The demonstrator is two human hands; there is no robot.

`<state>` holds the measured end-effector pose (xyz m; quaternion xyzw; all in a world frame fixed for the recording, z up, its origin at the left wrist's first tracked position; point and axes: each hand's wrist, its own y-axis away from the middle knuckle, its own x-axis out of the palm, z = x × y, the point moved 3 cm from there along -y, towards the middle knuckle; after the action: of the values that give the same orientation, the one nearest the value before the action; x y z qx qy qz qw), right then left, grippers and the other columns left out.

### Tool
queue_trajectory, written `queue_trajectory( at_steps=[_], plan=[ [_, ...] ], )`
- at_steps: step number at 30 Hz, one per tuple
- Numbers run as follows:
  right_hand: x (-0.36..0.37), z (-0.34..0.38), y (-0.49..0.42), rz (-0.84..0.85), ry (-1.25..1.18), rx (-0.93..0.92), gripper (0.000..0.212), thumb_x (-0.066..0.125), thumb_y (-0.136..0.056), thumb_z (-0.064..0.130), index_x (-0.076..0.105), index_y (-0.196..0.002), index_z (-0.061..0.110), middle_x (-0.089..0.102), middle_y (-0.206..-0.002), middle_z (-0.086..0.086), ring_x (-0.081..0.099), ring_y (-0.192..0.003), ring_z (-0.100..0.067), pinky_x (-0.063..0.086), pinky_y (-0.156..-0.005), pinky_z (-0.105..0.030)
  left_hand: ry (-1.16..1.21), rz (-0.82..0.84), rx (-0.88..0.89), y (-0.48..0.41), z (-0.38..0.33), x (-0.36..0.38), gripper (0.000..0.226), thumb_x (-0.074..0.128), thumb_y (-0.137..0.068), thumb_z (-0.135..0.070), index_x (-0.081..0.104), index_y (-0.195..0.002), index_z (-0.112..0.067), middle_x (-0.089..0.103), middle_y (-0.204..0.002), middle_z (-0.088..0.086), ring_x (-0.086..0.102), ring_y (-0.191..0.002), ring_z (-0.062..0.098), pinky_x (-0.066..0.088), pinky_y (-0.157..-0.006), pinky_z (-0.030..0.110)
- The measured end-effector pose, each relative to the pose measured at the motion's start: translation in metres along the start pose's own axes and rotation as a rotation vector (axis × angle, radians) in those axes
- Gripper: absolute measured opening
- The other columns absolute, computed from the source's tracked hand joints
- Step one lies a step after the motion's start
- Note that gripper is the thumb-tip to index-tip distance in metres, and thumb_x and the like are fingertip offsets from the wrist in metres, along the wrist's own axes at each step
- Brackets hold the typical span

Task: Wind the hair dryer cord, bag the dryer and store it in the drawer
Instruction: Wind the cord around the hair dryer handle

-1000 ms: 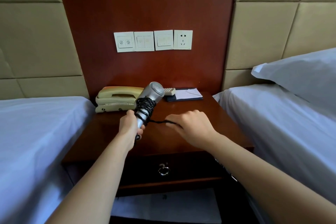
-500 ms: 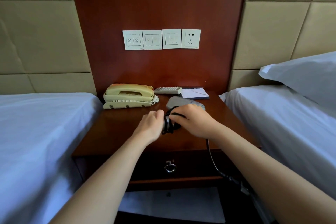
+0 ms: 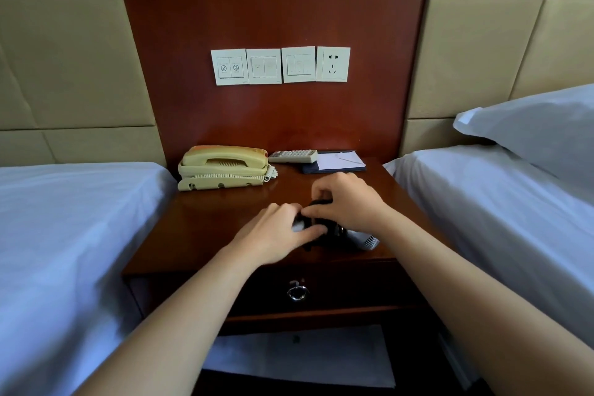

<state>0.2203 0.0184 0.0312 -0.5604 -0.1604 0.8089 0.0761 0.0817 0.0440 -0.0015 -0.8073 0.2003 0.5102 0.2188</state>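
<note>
We see the left bed [image 3: 64, 235] left of both grips and the right bed [image 3: 514, 219] on the other side. The bench [image 3: 209, 228] lies beneath them, with its shut drawer [image 3: 347, 292] nearer us. A cream telephone [image 3: 221, 167] sits beyond the left grip [image 3: 276, 231]. 4 wall plates [image 3: 279, 66] above carry icons too small to read. The left grip curls round the hair dryer [image 3: 368, 239], which lies on the bench. The right grip [image 3: 347, 202] pinches the black cord [image 3: 332, 231] wound on it.
</note>
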Motion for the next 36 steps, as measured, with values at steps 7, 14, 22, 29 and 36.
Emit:
queue_trajectory(
  at_steps=[7,14,22,29,36],
  plan=[
    [-0.014,-0.025,-0.001,0.226,-0.276,0.088,0.041,0.075,-0.073,0.041,0.050,-0.049,0.021,0.047,-0.055,-0.001,0.041,-0.053,-0.014,0.034,-0.054,-0.029,0.082,-0.024,0.094,-0.004,0.003,-0.002,0.035,0.045,-0.092,-0.047,0.054,-0.073,-0.019,0.047,-0.058,-0.003,0.046,-0.054,0.018,0.030,-0.053,0.032],
    [-0.028,-0.064,0.003,0.238,-0.394,0.153,0.040,0.057,-0.090,0.035,0.055,-0.068,0.002,0.032,-0.056,-0.002,0.028,-0.047,-0.010,0.024,-0.044,-0.020,0.248,0.026,0.073,-0.004,0.018,-0.009,0.039,0.050,-0.093,-0.038,0.053,-0.057,-0.024,0.049,-0.051,-0.007,0.049,-0.052,0.014,0.040,-0.061,0.031],
    [-0.023,-0.099,0.010,0.009,-0.523,0.364,0.039,0.058,-0.087,0.043,0.056,-0.064,0.011,0.044,-0.062,-0.009,0.040,-0.056,-0.020,0.032,-0.053,-0.022,0.487,0.166,0.026,0.003,0.006,-0.007,0.046,0.043,-0.098,-0.024,0.039,-0.054,-0.015,0.035,-0.040,-0.006,0.042,-0.034,0.005,0.036,-0.041,0.016],
    [-0.003,-0.091,0.022,0.095,-0.571,0.452,0.039,0.039,-0.089,-0.015,0.046,-0.066,0.015,0.045,-0.053,0.003,0.047,-0.030,0.011,0.045,-0.051,-0.009,0.763,0.119,-0.002,0.003,-0.003,-0.007,0.046,0.034,-0.099,-0.017,0.048,-0.056,-0.011,0.047,-0.035,-0.004,0.042,-0.031,0.006,0.027,-0.035,0.010],
    [0.027,-0.091,0.012,0.214,-0.333,0.339,0.050,0.050,-0.094,0.040,0.046,-0.050,0.017,0.038,-0.038,0.007,0.034,-0.034,-0.005,0.033,-0.043,-0.018,1.045,-0.071,-0.092,-0.005,0.013,-0.012,0.039,0.033,-0.100,-0.022,0.050,-0.071,-0.003,0.047,-0.048,0.009,0.036,-0.035,0.012,0.019,-0.033,0.013]
  ],
)
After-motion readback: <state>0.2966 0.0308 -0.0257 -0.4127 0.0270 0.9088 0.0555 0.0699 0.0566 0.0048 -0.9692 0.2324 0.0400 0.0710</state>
